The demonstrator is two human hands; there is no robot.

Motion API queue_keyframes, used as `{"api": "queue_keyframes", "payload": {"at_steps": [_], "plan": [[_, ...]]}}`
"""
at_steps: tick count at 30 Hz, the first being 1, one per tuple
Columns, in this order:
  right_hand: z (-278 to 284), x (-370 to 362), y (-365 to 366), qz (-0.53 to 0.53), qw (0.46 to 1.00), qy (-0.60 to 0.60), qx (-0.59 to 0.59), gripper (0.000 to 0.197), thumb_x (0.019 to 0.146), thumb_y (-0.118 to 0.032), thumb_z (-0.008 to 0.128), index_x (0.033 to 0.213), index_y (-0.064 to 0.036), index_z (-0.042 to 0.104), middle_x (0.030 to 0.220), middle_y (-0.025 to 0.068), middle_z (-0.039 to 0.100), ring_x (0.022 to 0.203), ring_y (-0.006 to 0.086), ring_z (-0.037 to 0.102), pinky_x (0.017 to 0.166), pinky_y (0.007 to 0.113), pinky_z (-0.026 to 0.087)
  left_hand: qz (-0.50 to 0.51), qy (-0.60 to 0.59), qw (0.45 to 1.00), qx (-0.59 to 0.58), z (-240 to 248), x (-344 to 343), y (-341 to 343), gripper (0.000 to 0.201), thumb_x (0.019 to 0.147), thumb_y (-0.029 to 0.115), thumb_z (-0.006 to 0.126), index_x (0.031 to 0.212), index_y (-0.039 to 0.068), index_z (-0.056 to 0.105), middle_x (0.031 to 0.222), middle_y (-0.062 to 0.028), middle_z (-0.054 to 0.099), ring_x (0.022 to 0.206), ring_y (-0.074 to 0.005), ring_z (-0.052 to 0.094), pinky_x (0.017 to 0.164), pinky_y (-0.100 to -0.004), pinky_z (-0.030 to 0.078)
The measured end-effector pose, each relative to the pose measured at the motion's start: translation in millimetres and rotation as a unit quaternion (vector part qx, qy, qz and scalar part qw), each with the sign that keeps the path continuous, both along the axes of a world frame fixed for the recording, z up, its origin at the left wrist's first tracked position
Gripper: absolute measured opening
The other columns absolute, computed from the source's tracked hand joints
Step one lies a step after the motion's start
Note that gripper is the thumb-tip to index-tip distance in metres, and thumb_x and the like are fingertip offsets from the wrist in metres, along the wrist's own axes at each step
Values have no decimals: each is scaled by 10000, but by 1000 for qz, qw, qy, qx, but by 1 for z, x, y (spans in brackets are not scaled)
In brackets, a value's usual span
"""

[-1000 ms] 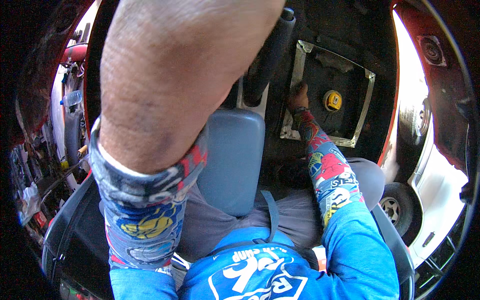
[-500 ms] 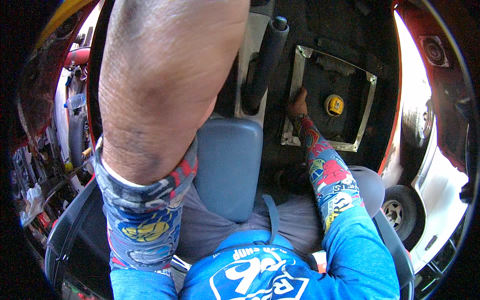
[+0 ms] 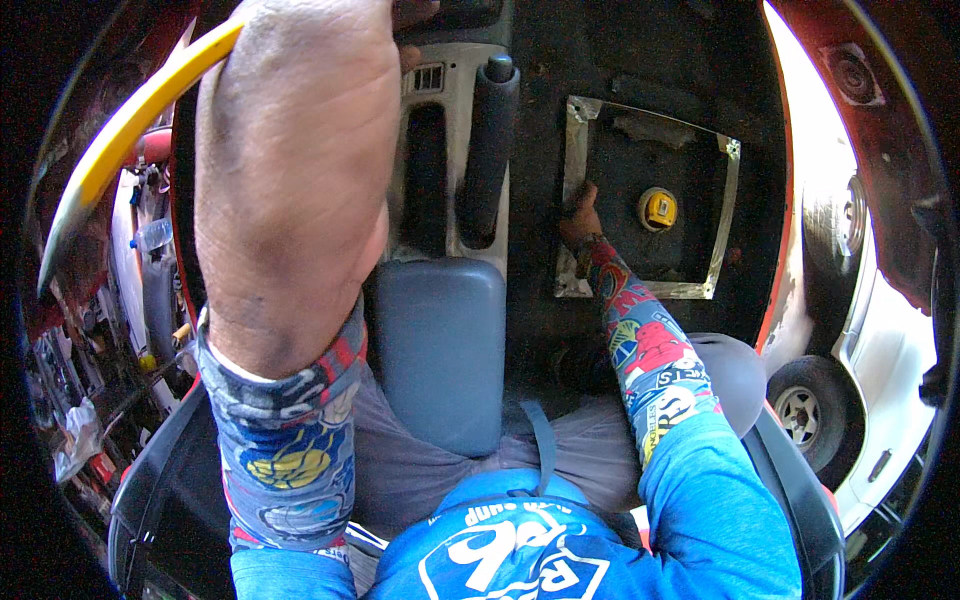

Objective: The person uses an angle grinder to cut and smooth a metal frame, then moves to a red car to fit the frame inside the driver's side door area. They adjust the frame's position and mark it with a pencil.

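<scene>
My right hand [image 3: 580,218] grips the left bar of a rectangular metal frame [image 3: 725,205], its thumb pointing up along the inner side. The frame is bare silvery metal and lies on the dark floor to the right of the console. Inside it sits a round yellow tape measure [image 3: 657,210], apart from my hand. My left forearm rises large and close on the left, bare above a patterned sleeve. Of my left hand [image 3: 410,58] only bits of fingers show beside the forearm near the top edge; what it touches is hidden.
A centre console with a handbrake lever [image 3: 490,150] and a grey padded armrest [image 3: 440,350] stands between the seats. A yellow curved band [image 3: 140,120] crosses the upper left. A wheel [image 3: 805,415] and white vehicle panels are beyond the right opening; cluttered shop items lie left.
The view has shifted a little, and my left forearm now covers less of the console. The yellow band has come further into sight at left. My right hand stays on the frame.
</scene>
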State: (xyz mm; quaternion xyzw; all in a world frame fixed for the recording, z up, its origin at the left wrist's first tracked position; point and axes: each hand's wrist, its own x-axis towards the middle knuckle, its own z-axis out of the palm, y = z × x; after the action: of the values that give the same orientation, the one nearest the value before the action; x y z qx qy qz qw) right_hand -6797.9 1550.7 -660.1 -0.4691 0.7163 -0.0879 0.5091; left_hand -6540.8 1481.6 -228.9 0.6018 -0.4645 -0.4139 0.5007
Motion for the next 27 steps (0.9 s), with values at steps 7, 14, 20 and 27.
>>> {"api": "queue_keyframes", "payload": {"at_steps": [7,14,20,27], "plan": [[36,-4,29,46,997,63,-13,1044,810,-156,778,1557,-89,52,1424,314,498,1263,459,555,1058,493,474,-13,-4,1000,17,-8,-19,-15,365,1027,302,506,1272,64,635,1188,-88,700,1112,-191,656,961,-323,465],[128,-29,40,113,986,111,-51,940,824,-289,766,1544,-20,226,1443,311,488,1314,436,514,1111,441,430,-101,-54,993,-25,-1,-27,-12,396,1008,366,544,1284,96,632,1191,-74,684,1131,-165,615,972,-323,428],[279,-40,54,311,945,62,-84,702,793,-365,748,1341,1,504,1253,259,623,1183,413,597,1002,464,494,-140,-167,975,-38,-4,-27,11,384,982,331,602,1164,-3,659,1035,-115,692,971,-210,647,896,-312,484],[388,18,86,408,898,-68,-152,621,813,-302,725,1331,-20,531,1238,230,629,1127,391,630,964,483,512,-118,-355,900,-225,-6,-20,3,312,1047,235,495,1234,33,642,1149,-167,699,1058,-279,680,927,-363,513]]}}
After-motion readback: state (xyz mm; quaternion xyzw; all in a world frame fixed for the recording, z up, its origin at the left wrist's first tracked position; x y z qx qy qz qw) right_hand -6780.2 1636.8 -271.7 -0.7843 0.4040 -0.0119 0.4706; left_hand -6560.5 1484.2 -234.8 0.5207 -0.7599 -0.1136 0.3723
